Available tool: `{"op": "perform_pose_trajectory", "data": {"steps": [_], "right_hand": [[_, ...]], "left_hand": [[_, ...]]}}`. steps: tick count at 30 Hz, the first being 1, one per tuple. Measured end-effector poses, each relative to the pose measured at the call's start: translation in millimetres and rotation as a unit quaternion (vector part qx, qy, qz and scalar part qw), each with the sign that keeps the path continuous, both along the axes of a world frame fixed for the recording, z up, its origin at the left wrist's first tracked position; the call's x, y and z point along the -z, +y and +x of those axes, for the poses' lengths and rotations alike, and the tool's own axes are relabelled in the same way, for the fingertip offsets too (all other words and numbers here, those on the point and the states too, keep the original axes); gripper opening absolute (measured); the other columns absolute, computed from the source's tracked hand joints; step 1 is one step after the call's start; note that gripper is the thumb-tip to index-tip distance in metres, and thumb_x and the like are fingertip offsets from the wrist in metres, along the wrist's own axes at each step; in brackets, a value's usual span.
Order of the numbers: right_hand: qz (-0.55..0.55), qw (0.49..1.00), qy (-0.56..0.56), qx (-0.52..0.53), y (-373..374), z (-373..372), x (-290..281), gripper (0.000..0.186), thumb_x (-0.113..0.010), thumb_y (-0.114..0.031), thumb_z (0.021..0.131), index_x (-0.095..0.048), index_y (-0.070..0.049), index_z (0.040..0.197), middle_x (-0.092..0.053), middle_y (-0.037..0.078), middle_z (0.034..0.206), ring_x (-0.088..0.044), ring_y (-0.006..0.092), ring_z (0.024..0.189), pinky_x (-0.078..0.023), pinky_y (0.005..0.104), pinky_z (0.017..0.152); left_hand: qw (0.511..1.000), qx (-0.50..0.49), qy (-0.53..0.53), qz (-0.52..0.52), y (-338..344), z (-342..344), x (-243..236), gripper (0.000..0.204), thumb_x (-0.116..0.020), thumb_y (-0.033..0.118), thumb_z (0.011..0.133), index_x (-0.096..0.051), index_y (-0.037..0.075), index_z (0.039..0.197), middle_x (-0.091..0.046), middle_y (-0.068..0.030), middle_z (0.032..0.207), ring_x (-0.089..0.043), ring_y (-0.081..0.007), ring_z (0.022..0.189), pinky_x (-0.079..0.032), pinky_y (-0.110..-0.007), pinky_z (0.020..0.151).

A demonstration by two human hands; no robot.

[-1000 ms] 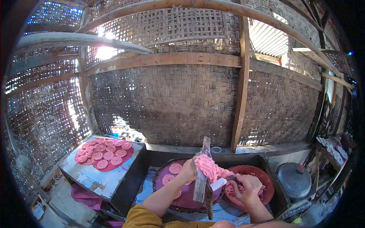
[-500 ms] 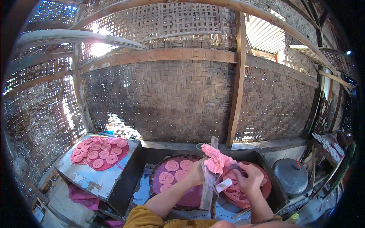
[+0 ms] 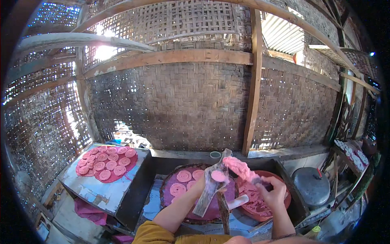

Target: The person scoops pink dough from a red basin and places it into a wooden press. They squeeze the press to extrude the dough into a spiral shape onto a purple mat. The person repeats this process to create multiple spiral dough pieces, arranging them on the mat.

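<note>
My left hand [image 3: 200,188], partly hidden, is closed around a weathered wooden press [image 3: 205,193]. Pink dough fills a round opening in its upper part. A second wooden bar and a pale cylinder [image 3: 238,202] stick out below it. My right hand [image 3: 275,194] grips the dark handle of a spatula [image 3: 256,181], whose blade is buried in a long lump of pink dough [image 3: 240,169]. The lump's far end is close beside the top of the press. Beneath that hand sits a red-orange basin [image 3: 287,199] of pink dough. Behind the press, pink spirals lie on a round purple-pink tray [image 3: 167,203].
At left, a pale tabletop [image 3: 87,191] carries many pink spirals on pink sheets. A dark-sided trough [image 3: 136,187] surrounds the tray and basin. To the right stands a lidded metal pot [image 3: 310,189]. A small green-rimmed cup [image 3: 215,155] rests by the woven wall.
The press has tilted, bringing its dough-filled opening into sight. My right hand has drawn the spatula and dough lump slightly right, off the opening, and the lump is now stretched longer.
</note>
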State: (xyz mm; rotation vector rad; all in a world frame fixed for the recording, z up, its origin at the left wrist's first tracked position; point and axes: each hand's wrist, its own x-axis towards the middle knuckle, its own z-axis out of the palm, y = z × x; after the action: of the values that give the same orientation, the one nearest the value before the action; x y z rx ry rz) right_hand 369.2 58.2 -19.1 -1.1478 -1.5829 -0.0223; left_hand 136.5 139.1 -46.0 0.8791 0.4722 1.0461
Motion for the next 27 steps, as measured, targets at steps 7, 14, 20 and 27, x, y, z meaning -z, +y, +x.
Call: {"op": "perform_pose_trajectory", "data": {"steps": [7, 14, 20, 27], "right_hand": [[-0.058, 0.979, -0.106, -0.163, -16, 18, 5, 0.023, -0.075, -0.015, 0.057, -0.064, -0.005, 0.074, -0.064, 0.009, 0.073, -0.063, 0.0219, 0.068, -0.048, 0.0285, 0.062], [-0.225, 0.909, -0.243, 0.253, -1, 79, 45, 0.027, -0.067, -0.027, 0.064, -0.065, -0.005, 0.079, -0.062, 0.014, 0.085, -0.058, 0.0315, 0.079, -0.045, 0.0349, 0.070], [-0.467, 0.666, 0.345, -0.469, -28, -61, 37, 0.100, -0.031, -0.075, 0.069, -0.030, 0.008, 0.124, -0.036, 0.013, 0.129, -0.033, 0.0243, 0.119, -0.027, 0.0386, 0.099], [-0.392, 0.424, 0.443, -0.686, -12, -56, 39, 0.088, -0.056, -0.066, 0.059, -0.043, 0.006, 0.108, -0.055, 0.020, 0.094, -0.053, 0.0215, 0.054, -0.037, 0.0252, 0.035]], "left_hand": [[0.994, -0.030, -0.093, 0.055, -4, -43, -9, 0.021, -0.062, 0.011, 0.071, -0.055, 0.003, 0.090, -0.058, -0.0101, 0.074, -0.058, -0.0179, 0.067, -0.050, -0.032, 0.058], [0.939, -0.167, -0.106, 0.282, -30, -68, -24, 0.039, -0.074, 0.002, 0.055, -0.054, 0.001, 0.088, -0.054, -0.0073, 0.075, -0.061, -0.0249, 0.073, -0.053, -0.036, 0.060], [0.914, -0.089, -0.205, 0.339, -30, -43, -17, 0.027, -0.072, 0.005, 0.060, -0.056, 0.003, 0.081, -0.050, -0.0068, 0.082, -0.060, -0.0260, 0.075, -0.052, -0.037, 0.065], [0.938, -0.135, 0.041, 0.317, -51, -80, -15, 0.064, -0.067, 0.011, 0.069, -0.036, 0.005, 0.125, -0.049, -0.0083, 0.115, -0.055, -0.0195, 0.095, -0.047, -0.034, 0.075]]}}
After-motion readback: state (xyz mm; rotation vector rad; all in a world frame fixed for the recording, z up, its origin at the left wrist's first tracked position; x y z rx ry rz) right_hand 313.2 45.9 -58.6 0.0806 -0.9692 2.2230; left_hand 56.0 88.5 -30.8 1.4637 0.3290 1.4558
